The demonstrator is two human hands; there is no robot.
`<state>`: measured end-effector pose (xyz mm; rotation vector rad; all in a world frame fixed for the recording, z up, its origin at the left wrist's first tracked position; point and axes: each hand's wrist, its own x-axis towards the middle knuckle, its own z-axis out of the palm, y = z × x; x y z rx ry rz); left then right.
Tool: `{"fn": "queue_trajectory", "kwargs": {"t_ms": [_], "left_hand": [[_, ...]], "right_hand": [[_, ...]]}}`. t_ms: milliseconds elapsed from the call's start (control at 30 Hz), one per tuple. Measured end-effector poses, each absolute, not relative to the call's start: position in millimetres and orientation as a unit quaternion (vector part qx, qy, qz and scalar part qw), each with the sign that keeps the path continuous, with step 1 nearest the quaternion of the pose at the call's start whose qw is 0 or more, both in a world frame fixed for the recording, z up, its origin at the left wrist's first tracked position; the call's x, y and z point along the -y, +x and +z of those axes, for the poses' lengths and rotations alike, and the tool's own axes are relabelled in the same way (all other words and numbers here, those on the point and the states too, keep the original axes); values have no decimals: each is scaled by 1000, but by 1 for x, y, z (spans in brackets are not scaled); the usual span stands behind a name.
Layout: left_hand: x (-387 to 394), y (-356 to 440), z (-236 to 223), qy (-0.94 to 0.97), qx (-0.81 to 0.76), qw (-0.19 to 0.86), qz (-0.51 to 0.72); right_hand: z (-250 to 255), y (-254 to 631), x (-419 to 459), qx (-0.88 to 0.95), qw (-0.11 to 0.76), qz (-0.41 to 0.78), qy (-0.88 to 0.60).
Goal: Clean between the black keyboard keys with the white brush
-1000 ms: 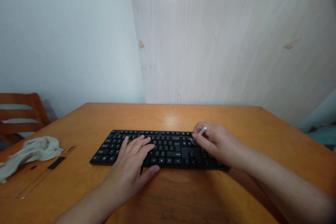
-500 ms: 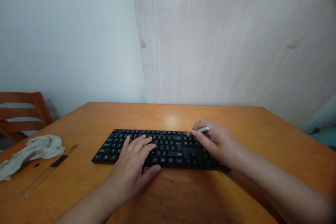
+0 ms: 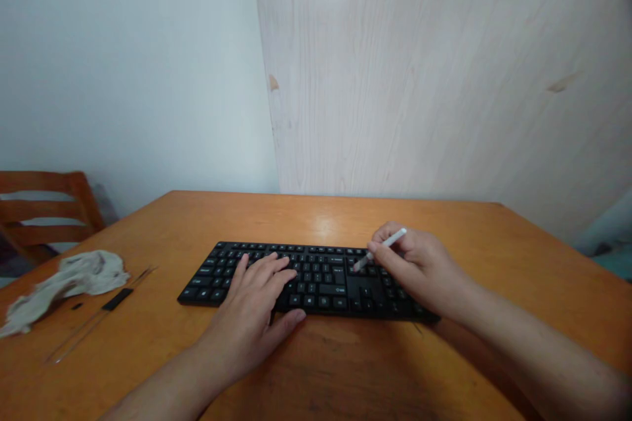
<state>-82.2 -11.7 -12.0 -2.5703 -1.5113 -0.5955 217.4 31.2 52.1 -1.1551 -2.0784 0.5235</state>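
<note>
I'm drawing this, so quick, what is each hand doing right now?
Left hand: open, resting on the black keyboard.
Right hand: closed, pinching a thin white stick.

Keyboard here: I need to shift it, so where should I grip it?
Probably both short ends, hands coming from either side: the black keyboard lies flat, long and low on the wooden table, so its ends pinch easiest. The right hand, holding a white stick, covers its right part; the left hand rests on the keys.
</note>
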Motion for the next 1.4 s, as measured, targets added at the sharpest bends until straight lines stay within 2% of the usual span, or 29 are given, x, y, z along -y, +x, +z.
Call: {"fn": "queue_trajectory", "kwargs": {"t_ms": [133, 333, 467, 700, 967, 1300, 1400], "left_hand": [[12, -82, -12, -845, 497, 53, -190], [12, -82, -12, -844, 498, 53, -191], [12, -82, -11, -843, 497, 47, -200], [17, -77, -6, -848, 484, 50, -209], [41, -53, 17, -874, 427, -21, -229], [50, -44, 25, -883, 398, -91, -232], [52, -44, 26, -880, 395, -111, -239]], "right_hand": [[46, 215, -33, 813, 354, 177, -427], [38, 210, -31, 835, 307, 166, -426], [43, 211, -28, 818, 307, 238, -425], [49, 208, -26, 733, 392, 382, -405], [45, 183, 2, 659, 372, 541, -366], [53, 178, 24, 730, 336, 505, -315], [53, 178, 21, 700, 341, 536, -327]]}}
